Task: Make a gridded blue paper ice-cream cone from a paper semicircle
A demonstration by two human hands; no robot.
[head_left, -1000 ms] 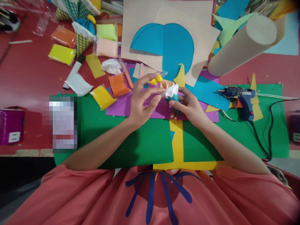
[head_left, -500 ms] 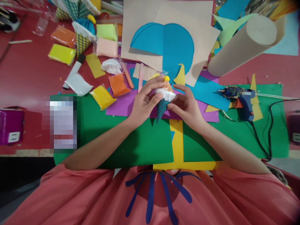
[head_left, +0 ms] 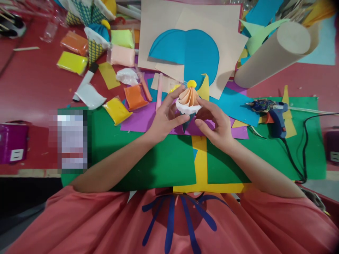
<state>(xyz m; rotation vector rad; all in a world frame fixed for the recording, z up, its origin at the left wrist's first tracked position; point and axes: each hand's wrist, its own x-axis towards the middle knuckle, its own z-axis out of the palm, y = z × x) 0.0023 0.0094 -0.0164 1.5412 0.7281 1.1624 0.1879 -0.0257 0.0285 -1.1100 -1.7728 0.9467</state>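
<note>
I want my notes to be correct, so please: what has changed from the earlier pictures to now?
The ice-cream cone, before tilted leftward in the right hand, is now nearly upright in the left hand, its yellow ball on top. The right hand is beside it; whether it touches, I cannot tell. The glue gun and blue paper stayed in place.

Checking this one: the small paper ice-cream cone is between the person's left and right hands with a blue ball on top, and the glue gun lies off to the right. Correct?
Not quite: the head view shows a yellow ball on top of the ice-cream cone, not a blue one. The rest stands.
</note>
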